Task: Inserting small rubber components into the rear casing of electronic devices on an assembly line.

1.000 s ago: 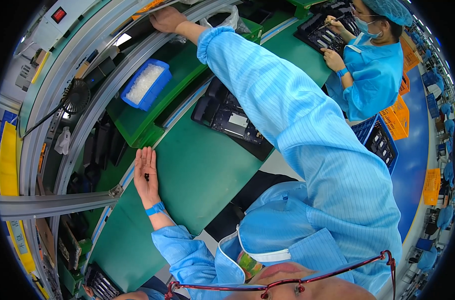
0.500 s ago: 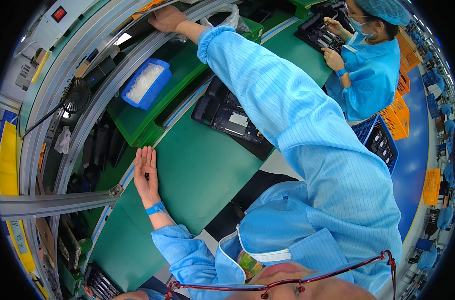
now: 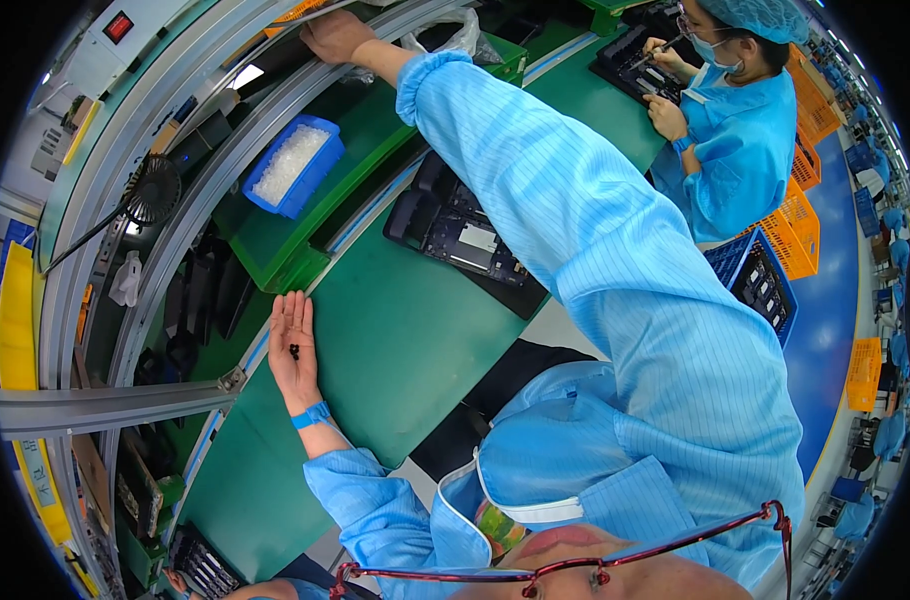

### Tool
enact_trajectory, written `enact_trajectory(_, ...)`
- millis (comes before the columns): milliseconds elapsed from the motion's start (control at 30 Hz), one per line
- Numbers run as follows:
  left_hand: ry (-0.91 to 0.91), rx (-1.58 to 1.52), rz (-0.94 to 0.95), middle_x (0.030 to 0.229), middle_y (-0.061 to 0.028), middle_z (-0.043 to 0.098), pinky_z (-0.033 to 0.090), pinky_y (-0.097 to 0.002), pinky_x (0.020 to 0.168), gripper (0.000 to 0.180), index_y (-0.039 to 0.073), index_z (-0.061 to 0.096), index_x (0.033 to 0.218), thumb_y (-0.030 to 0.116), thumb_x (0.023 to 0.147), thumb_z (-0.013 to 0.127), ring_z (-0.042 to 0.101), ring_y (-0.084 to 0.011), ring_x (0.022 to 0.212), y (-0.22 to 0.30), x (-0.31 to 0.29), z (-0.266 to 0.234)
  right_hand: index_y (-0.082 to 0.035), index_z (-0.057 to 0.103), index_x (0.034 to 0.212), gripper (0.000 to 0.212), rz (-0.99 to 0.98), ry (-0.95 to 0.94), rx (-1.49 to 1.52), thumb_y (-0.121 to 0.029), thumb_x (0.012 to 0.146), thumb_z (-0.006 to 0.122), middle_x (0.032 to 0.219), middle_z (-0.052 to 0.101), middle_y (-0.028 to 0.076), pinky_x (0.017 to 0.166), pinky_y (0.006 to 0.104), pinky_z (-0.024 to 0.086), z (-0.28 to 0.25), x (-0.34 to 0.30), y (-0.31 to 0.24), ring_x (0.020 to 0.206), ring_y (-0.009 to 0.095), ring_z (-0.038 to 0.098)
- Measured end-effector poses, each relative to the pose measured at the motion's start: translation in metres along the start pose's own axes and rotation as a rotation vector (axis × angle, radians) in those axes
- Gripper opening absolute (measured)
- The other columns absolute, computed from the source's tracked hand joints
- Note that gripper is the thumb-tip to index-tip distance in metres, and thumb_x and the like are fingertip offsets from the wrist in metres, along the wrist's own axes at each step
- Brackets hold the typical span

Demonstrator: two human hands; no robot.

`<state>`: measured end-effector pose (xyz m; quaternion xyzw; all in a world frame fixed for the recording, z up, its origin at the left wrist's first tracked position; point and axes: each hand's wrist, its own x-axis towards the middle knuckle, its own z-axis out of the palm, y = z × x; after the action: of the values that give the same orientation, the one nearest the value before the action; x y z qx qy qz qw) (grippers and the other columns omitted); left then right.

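Observation:
My left hand (image 3: 293, 345) rests palm up over the green work surface (image 3: 415, 350), its fingers stretched out. Several tiny black parts (image 3: 295, 352) lie loose on that palm. My right arm stretches far across the bench to the top, where my right hand (image 3: 337, 38) is at the metal rail (image 3: 305, 90). Its fingertips are hidden there, so what they touch does not show. Beneath my right sleeve, partly covered by it, lies a black plastic housing (image 3: 465, 240) with inner parts and a pale rectangle.
A blue bin (image 3: 295, 168) of clear small pieces stands in a green tray (image 3: 285, 250) beyond the bench. A small black fan (image 3: 153, 190) is at the left. At upper right a co-worker (image 3: 735, 140) handles a black housing, with orange crates (image 3: 795, 235) behind.
My hands hold nearly the same places, the right shifting only very slightly. The co-worker's head and tool hand have moved a little to the left.

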<state>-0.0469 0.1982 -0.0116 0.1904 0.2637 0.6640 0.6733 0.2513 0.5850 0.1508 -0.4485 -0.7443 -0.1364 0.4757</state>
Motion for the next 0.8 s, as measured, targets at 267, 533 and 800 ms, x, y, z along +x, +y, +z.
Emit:
enact_trajectory(267, -0.029, 0.004, 0.001, 0.141, -0.0269, 0.054, 0.034, -0.0484, 0.124, 0.043, -0.010, 0.044, 0.142, 0.009, 0.104, 0.050, 0.048, -0.0385, 0.138, -0.002, 0.002, 0.005, -0.006, 0.069, 0.116, 0.039, 0.031, -0.111, -0.062, -0.034, 0.098, 0.049, 0.113, 0.070, 0.021, 0.094, 0.0470, 0.055, 0.000, 0.005, 0.011, 0.102, 0.040, 0.068)
enact_trajectory(533, 0.015, 0.034, 0.006, 0.143, -0.0267, 0.052, 0.035, -0.0473, 0.124, 0.046, -0.010, 0.039, 0.145, 0.009, 0.105, 0.051, 0.048, -0.0382, 0.138, -0.001, -0.003, 0.009, -0.007, 0.071, 0.115, 0.038, 0.032, -0.001, -0.011, -0.032, 0.097, 0.048, 0.114, 0.071, 0.020, 0.096, 0.0453, 0.055, -0.002, 0.000, 0.001, 0.103, 0.040, 0.068)
enact_trajectory(800, 0.070, 0.074, 0.021, 0.144, -0.0288, 0.049, 0.035, -0.0479, 0.124, 0.049, -0.012, 0.037, 0.146, 0.009, 0.105, 0.051, 0.047, -0.0377, 0.139, 0.001, -0.009, 0.007, -0.003, 0.062, 0.126, 0.047, 0.061, -0.169, 0.141, -0.035, 0.092, 0.062, 0.122, 0.066, 0.026, 0.102, 0.0510, 0.046, -0.015, -0.009, -0.012, 0.115, 0.045, 0.060)
